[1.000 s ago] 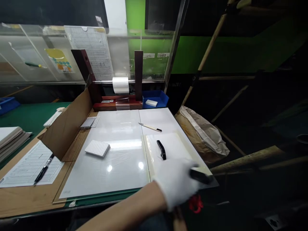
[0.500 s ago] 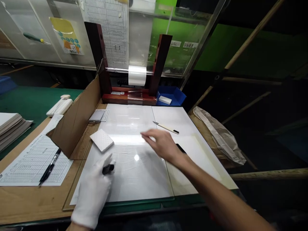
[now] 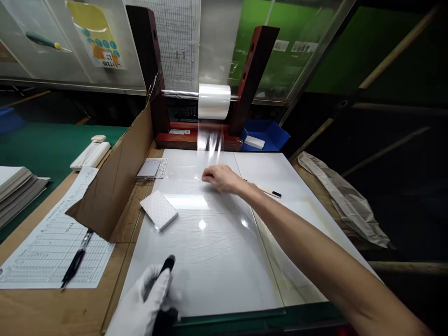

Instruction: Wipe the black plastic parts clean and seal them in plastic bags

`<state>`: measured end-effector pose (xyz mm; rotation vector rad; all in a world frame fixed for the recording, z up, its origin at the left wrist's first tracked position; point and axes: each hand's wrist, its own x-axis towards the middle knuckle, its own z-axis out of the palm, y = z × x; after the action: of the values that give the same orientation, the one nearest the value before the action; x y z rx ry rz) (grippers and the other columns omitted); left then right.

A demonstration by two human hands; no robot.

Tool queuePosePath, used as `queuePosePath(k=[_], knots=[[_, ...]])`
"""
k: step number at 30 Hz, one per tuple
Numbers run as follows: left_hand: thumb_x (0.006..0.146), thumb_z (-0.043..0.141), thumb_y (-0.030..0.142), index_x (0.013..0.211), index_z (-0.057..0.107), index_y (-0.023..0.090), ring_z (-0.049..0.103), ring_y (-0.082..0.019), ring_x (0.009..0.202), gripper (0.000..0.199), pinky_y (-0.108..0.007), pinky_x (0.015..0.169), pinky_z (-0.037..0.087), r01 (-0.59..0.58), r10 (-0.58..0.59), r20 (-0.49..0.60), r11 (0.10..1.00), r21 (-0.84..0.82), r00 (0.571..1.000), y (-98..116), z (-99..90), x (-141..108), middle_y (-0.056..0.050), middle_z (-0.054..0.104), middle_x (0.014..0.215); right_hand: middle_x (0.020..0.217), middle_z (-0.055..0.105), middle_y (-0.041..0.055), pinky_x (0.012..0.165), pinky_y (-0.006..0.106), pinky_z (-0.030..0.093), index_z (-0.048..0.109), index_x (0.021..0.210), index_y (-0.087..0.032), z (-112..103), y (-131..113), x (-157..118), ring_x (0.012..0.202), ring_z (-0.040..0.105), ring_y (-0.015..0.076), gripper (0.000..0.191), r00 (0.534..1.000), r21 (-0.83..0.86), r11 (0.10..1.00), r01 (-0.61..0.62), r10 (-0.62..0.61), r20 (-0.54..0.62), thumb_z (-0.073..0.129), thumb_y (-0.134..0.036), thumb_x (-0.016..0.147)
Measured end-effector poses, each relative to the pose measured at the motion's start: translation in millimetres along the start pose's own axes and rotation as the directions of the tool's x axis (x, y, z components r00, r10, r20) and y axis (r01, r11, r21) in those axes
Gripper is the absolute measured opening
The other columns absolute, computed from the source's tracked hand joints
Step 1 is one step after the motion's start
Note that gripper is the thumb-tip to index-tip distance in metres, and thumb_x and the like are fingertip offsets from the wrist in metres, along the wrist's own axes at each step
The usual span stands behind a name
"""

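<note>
My right hand (image 3: 221, 179), bare, is closed at the edge of a strip of clear film (image 3: 210, 142). That strip runs down from a roll of film (image 3: 214, 101) on a metal rod between two dark red uprights. My left hand (image 3: 145, 298), in a white glove, is wrapped around a black object (image 3: 169, 263) near the front edge; its kind does not show. Between the hands and to the left, a white patterned square block (image 3: 159, 210) lies on the white work surface (image 3: 210, 261). A craft knife (image 3: 269, 191) is partly hidden behind my right wrist.
A cardboard divider (image 3: 121, 172) stands at left, beside a printed sheet (image 3: 52, 254) with a black pen (image 3: 75, 263). A small framed card (image 3: 152, 168) lies near the divider. A blue bin (image 3: 273, 135) sits at the back right. Stacked paper (image 3: 19, 191) is far left.
My right hand has moved away from me to the film, which now stretches from the roll toward it. My left hand has drawn back toward the front edge with the black object.
</note>
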<state>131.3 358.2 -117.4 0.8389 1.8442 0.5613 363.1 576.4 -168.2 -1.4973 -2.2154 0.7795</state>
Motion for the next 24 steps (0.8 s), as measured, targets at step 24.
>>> queuePosePath(k=[24], knots=[[0.094, 0.054, 0.031, 0.126, 0.068, 0.033, 0.058, -0.022, 0.131, 0.035, -0.037, 0.117, 0.040, -0.713, 0.533, 0.553, 0.681, 0.168, 0.640, -10.9, 30.2, -1.2, 0.000, 0.065, 0.139, 0.087, 0.063, 0.0023, 0.071, 0.030, 0.045, 0.063, 0.087, -0.020, 42.9, -109.4, -263.6, 0.080, 0.054, 0.0167, 0.015, 0.990, 0.145, 0.983, 0.114, -0.101, -0.098, 0.055, -0.018, 0.100]])
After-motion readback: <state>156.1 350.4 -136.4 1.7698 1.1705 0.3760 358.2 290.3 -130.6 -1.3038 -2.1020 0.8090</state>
